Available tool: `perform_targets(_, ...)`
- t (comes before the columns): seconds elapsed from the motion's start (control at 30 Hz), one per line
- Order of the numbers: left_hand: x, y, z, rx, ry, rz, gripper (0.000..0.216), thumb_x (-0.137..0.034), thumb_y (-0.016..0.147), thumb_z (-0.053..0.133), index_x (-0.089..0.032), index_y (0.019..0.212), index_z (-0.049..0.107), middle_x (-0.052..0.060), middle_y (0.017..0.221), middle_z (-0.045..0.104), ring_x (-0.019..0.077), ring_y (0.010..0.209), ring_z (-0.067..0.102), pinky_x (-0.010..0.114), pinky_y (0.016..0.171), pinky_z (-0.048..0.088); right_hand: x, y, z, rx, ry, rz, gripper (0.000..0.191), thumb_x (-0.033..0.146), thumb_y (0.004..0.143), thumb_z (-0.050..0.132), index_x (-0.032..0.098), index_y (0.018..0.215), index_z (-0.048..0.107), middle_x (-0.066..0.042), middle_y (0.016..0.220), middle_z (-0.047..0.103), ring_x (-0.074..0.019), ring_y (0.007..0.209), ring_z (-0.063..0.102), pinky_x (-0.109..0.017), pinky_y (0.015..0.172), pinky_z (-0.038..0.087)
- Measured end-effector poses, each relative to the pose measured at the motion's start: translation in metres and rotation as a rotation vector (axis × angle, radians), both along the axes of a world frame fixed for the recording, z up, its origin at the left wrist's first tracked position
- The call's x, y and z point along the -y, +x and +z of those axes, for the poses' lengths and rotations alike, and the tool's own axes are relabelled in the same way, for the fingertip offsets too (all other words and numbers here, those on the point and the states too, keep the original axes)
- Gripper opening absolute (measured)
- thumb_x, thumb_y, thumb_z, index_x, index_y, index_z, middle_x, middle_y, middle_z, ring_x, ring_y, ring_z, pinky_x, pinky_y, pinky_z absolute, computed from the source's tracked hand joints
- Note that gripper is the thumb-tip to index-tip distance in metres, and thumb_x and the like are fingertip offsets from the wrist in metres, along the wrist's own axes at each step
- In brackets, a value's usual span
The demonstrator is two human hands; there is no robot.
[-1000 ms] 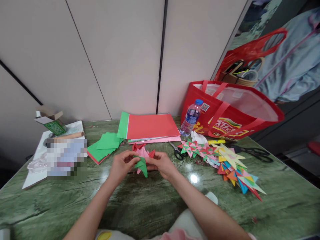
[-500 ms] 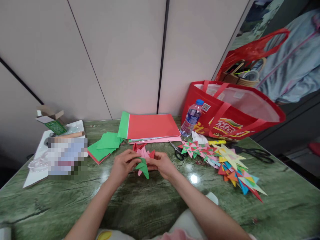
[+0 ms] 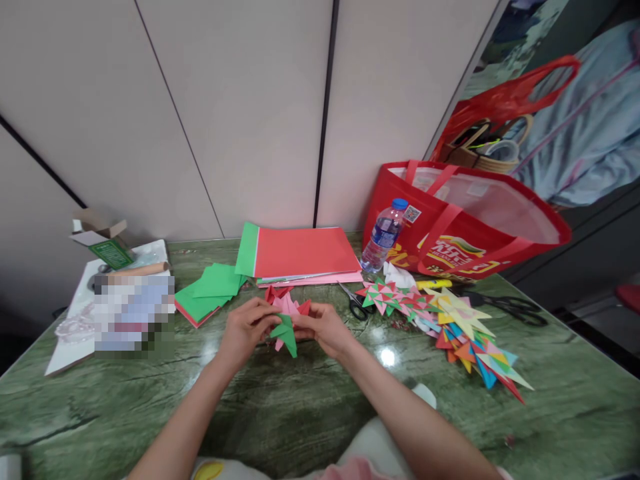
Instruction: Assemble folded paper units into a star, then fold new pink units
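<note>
Between my two hands is a folded paper origami piece (image 3: 286,305) in pink, red and green, held just above the green marbled table (image 3: 280,400). My left hand (image 3: 250,328) pinches it from the left, fingertips at the green flap. From the right, my right hand (image 3: 320,328) grips it with the thumb on top and the other fingers partly hidden behind. The green point hangs down toward me, and red points stick out at the back and right. Green and red paper squares (image 3: 215,290) lie to the left of my left hand.
Behind my hands is a stack of coloured paper (image 3: 305,253). Small scissors (image 3: 357,307), a water bottle (image 3: 384,237) and a red bag (image 3: 450,227) stand or lie rightward, with folded paper stars (image 3: 400,299) and black scissors (image 3: 510,307). A small box (image 3: 107,247) is at left.
Almost nothing differs. Both hands keep their grip on the origami piece, and its green flap has shifted very slightly.
</note>
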State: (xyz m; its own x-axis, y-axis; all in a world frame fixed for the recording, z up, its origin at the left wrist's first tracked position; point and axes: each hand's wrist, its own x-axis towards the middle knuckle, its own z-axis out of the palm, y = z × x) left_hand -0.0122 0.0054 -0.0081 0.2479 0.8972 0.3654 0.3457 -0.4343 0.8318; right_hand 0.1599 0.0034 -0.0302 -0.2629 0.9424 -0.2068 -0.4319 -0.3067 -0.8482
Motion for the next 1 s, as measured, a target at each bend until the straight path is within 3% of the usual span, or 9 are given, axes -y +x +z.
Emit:
perform_targets(0.3, -0.0004, -0.0001, -0.0023, 0.009, 0.014, 0.058, 0.013, -0.026, 0.076, 0.06, -0.021, 0.081, 0.071, 0.0, 0.07, 0.056, 0.0049, 0.043, 0.048, 0.016, 0.039, 0.041, 0.0009, -0.0005, 0.0034, 0.012, -0.01, -0.03, 0.032, 0.036, 0.046, 0.08, 0.013, 0.063, 0.065, 0.0, 0.061, 0.064, -0.012, 0.052, 0.058, -0.027, 0.053, 0.052)
perform_targets(0.63, 0.0008, -0.0003, -0.0003, -0.026, 0.044, 0.031, 0.013, -0.026, 0.076, 0.059, -0.02, 0.08, 0.07, 0.001, 0.072, 0.058, 0.0049, 0.043, 0.048, 0.017, 0.04, 0.042, 0.0009, 0.0004, 0.004, 0.038, -0.003, -0.022, 0.031, 0.036, 0.044, 0.081, 0.014, 0.06, 0.066, 0.0, 0.057, 0.063, -0.0122, 0.051, 0.057, -0.027, 0.053, 0.052)
perform_targets(1.0, -0.0005, 0.0008, -0.0043, 0.064, -0.1, 0.045, 0.013, -0.025, 0.072, 0.062, -0.017, 0.079, 0.07, 0.002, 0.072, 0.06, 0.0098, 0.048, 0.056, 0.019, 0.038, 0.047, 0.0019, -0.0015, 0.002, 0.011, -0.001, -0.037, 0.03, 0.035, 0.045, 0.081, 0.014, 0.061, 0.067, 0.0, 0.06, 0.064, -0.0123, 0.053, 0.058, -0.028, 0.055, 0.052)
